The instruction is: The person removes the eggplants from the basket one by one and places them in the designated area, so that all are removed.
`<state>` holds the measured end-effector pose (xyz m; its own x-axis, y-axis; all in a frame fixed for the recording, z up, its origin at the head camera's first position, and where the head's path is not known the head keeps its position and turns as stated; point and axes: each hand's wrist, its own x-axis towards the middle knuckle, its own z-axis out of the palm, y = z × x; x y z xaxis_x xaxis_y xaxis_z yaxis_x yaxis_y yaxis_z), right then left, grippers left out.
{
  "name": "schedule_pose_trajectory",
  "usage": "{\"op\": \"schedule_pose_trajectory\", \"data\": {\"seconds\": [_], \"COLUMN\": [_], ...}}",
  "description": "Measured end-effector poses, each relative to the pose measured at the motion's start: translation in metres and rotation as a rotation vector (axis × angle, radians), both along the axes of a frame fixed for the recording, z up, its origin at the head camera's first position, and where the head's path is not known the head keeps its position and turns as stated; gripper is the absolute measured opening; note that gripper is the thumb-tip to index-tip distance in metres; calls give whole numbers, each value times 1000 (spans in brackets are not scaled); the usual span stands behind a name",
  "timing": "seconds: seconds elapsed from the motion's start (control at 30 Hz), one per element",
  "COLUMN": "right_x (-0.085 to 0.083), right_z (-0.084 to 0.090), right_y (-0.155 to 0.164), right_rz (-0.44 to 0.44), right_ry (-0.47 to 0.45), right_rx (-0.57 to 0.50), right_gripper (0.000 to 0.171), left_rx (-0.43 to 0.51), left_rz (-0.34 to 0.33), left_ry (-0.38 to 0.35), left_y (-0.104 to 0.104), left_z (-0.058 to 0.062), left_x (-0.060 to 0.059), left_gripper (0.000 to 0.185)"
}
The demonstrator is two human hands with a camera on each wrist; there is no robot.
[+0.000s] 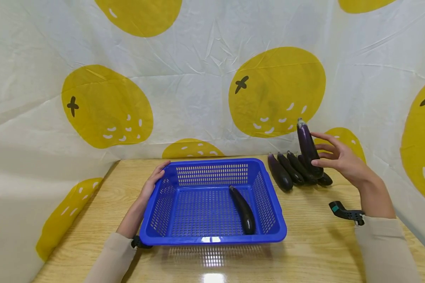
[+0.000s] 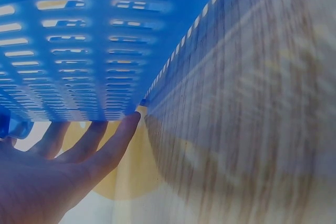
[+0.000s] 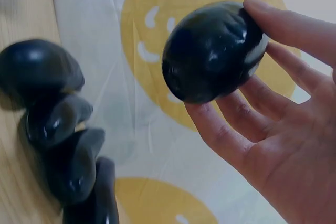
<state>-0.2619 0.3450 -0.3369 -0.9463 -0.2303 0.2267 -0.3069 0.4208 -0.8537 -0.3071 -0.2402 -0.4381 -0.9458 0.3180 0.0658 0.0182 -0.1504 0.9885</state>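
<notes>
My right hand (image 1: 343, 159) holds a dark purple eggplant (image 1: 307, 145) upright, stem end up, above the other eggplants. In the right wrist view its rounded bottom (image 3: 210, 56) faces the camera, with the thumb on one side and the fingers on the other. At the far left corner of a blue plastic basket (image 1: 212, 239), my left hand (image 1: 152, 181) grips the rim and wall. The left wrist view has its fingers (image 2: 113, 142) reaching round the corner, some tips hidden. Inside the basket, toward its right side, lies one eggplant (image 1: 242, 210).
Several eggplants (image 1: 279, 173) lie side by side on the wooden table (image 1: 304, 236), right of the basket and near the back. Behind the table hangs a pale cloth (image 1: 191, 110) printed with yellow fruit. It also covers the left and right sides.
</notes>
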Motion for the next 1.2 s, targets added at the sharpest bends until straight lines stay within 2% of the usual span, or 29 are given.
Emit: {"op": "schedule_pose_trajectory", "data": {"seconds": [0.27, 0.73, 1.2], "right_x": [-4, -9, -18], "right_z": [-11, -31, -59], "right_y": [21, 50, 72], "right_rz": [-81, -224, -287], "right_ry": [-11, -28, -32], "right_rx": [49, 145, 186], "right_gripper": [74, 70, 68], "left_rx": [22, -11, -7], "left_rz": [-9, -9, -17], "left_ry": [15, -18, 0], "left_y": [-1, -2, -2], "left_z": [-2, -1, 0], "left_x": [-1, 1, 2], "left_gripper": [55, 55, 55]}}
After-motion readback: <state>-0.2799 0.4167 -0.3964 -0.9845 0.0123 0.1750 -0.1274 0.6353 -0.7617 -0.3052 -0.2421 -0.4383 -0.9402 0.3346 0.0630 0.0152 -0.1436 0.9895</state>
